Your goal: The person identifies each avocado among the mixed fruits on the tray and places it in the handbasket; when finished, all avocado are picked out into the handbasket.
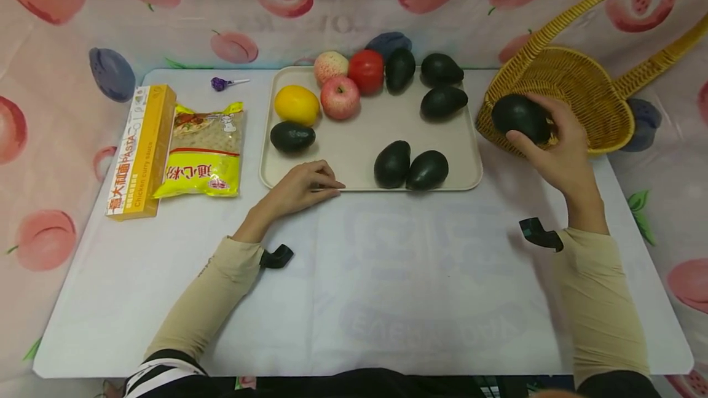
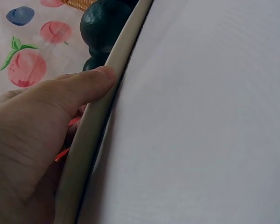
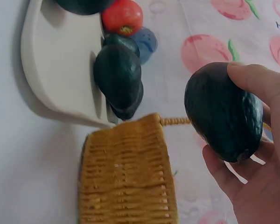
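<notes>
A dark green avocado (image 1: 521, 118) is in my right hand (image 1: 566, 146), gripped between thumb and fingers at the near left rim of the yellow wicker basket (image 1: 586, 78). The right wrist view shows this avocado (image 3: 221, 112) up close, with the basket's woven side (image 3: 128, 172) below it. My left hand (image 1: 301, 186) holds the near edge of the beige tray (image 1: 343, 149); its thumb lies along the tray rim (image 2: 100, 109) in the left wrist view. Inside the tray are more avocados, among them a pair (image 1: 391, 164) at the front and one (image 1: 293, 137) at the left.
Also on the tray sit a lemon (image 1: 297, 105), a pink apple (image 1: 340, 97), a red tomato-like fruit (image 1: 366, 72) and a pale speckled fruit (image 1: 330, 68). Left of it lie a pasta box (image 1: 141, 152), a yellow food bag (image 1: 203, 151) and a purple lollipop (image 1: 220, 83). The basket's handle arches high.
</notes>
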`<state>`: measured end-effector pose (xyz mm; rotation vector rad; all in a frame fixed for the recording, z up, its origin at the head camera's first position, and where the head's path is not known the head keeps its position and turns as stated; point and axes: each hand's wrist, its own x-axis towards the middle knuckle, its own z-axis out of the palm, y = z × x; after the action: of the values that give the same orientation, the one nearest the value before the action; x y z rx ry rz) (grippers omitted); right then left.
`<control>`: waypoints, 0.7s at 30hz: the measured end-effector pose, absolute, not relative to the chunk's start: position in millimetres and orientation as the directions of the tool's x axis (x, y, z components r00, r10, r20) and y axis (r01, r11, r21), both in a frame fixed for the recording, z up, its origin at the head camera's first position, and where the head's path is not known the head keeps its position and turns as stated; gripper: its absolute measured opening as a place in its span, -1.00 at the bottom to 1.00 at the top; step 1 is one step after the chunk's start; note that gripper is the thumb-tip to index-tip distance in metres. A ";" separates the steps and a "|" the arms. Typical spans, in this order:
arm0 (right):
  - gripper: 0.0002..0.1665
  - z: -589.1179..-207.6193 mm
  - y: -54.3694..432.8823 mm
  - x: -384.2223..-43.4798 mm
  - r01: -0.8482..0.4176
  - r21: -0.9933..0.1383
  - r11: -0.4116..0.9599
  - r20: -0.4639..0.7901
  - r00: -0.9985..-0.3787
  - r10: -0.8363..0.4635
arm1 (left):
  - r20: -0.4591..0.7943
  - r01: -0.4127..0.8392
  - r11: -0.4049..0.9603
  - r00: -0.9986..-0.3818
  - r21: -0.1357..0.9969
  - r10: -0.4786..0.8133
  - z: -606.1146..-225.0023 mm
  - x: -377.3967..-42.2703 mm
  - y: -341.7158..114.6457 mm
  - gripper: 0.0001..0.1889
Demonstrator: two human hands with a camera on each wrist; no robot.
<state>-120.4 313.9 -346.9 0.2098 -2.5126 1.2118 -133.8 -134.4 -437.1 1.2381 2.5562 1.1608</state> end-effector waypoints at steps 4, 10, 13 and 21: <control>-0.24 -344.5 324.5 -121.0 -0.229 -0.757 0.613 0.355 -0.930 0.092 | 0.244 0.633 0.380 -0.676 0.674 0.695 -437.2 -133.1 -133.0 -0.83; -0.28 -344.6 338.0 -121.9 -0.195 -0.800 0.567 0.343 -0.925 0.166 | 0.255 0.645 0.375 -0.669 0.666 0.698 -436.8 -133.1 -132.6 -0.83; -0.29 -345.2 343.7 -124.4 -0.186 -0.807 0.561 0.343 -0.921 0.187 | 0.254 0.649 0.377 -0.667 0.661 0.701 -436.5 -133.5 -133.0 -0.83; -0.30 -348.2 354.2 -132.2 -0.101 -0.810 0.577 0.275 -0.935 0.223 | 0.242 0.640 0.396 -0.678 0.658 0.694 -438.7 -133.3 -134.0 -0.83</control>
<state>-132.2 354.2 -348.2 -0.0987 -2.4638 1.2984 -133.3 -134.0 -438.7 1.2282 2.5646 1.1592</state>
